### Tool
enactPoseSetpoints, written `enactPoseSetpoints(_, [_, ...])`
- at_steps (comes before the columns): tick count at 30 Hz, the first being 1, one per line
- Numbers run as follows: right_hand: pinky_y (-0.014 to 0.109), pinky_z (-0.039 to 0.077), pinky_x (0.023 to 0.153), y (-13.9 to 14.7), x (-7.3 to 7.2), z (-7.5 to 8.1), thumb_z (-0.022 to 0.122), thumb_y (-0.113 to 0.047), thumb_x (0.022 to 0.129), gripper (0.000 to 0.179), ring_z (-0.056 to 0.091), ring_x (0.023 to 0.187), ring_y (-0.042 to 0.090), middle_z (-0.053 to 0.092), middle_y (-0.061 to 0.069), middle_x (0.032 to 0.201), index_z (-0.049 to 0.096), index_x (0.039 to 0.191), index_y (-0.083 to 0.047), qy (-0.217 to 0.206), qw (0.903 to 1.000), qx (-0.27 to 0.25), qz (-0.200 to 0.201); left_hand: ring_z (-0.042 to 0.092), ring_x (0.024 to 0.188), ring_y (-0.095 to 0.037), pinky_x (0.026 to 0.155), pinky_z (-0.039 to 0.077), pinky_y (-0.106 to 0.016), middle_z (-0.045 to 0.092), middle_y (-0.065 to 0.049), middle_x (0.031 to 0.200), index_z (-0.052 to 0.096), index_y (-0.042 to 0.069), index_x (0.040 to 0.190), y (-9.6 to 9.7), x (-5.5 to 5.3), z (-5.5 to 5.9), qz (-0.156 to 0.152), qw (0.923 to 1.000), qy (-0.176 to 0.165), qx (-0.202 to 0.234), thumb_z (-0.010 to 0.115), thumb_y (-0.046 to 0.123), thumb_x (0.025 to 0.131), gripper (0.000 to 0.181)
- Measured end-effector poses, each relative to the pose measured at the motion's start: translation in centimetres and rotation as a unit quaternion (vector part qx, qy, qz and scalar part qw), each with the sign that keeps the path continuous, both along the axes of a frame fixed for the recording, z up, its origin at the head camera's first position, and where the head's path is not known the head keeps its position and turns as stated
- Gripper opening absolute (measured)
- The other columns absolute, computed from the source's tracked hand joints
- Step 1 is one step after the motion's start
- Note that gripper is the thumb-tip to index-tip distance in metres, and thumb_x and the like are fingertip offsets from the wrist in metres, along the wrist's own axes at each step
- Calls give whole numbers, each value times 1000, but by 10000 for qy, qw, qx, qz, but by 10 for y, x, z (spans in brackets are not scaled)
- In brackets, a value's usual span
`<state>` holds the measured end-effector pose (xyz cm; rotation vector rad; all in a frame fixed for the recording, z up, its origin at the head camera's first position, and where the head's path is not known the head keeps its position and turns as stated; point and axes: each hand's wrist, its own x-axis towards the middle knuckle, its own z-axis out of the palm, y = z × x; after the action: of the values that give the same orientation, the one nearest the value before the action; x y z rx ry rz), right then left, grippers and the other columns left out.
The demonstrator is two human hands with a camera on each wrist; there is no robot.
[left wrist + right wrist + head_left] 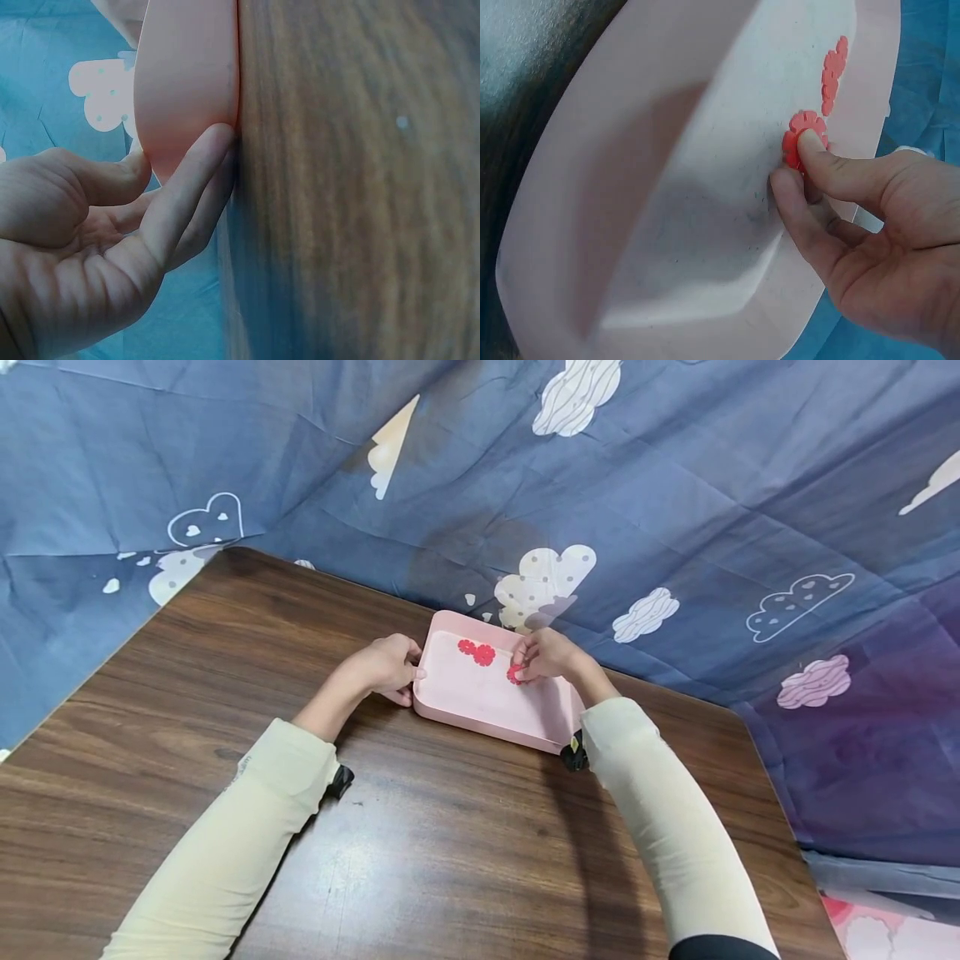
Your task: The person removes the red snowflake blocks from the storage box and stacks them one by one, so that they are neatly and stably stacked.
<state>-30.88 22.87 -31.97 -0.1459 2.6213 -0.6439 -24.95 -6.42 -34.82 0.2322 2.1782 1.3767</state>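
A shallow pink tray [487, 724] lies on the wooden table near its far edge. My left hand [386, 668] grips the tray's left end; in the left wrist view the thumb is at the rim and the fingers lie against the outer wall [187, 67]. Over the tray, my right hand [549, 655] pinches a red flower-shaped disc [805, 124] between thumb and fingers. Two more red flower-shaped discs [483, 655] lie side by side on the tray floor, left of the right hand and towards the far wall.
A dark brown wood-grain table [420, 843] surrounds the tray. Right behind it hangs a blue curtain [420, 552] printed with clouds. Dark wrist cameras [575, 752] sit at the cuffs, the right one close to the tray's front right corner.
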Motion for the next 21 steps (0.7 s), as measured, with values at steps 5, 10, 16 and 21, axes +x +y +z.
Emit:
enactPoseSetpoints(5, [42,72,86,7,4,3,72,11,94,15,72,76,12,69,16,100,63,105,10,-351,9978,-509,-250,66,70,-13,71,71,-26,64,-16,103,46,-10,152,2,1,1,18,10000,-2,-29,53,2,111,43])
enactPoseSetpoints(10, [45,70,93,16,6,11,69,12,96,14,74,80,14,70,16,99,60,107,11,-483,9956,-694,-411,66,71,-15,73,71,-27,64,-17,103,46,-10,153,2,1,2,45,10000,-16,-23,53,2,111,44])
enactPoseSetpoints(16, [30,72,76,28,9,22,74,5,98,16,75,76,12,70,9,90,62,108,7,-406,9979,-370,-351,66,71,-14,73,72,-28,64,-18,104,46,-10,152,1,1,1,32,10000,42,-13,53,1,111,44])
enactPoseSetpoints(21, [31,71,74,40,13,27,73,4,99,16,80,79,17,68,11,90,62,110,7,-383,9979,-335,-401,67,71,-14,73,72,-28,65,-18,104,46,-11,151,1,1,1,-8,10000,80,-35,54,2,111,44])
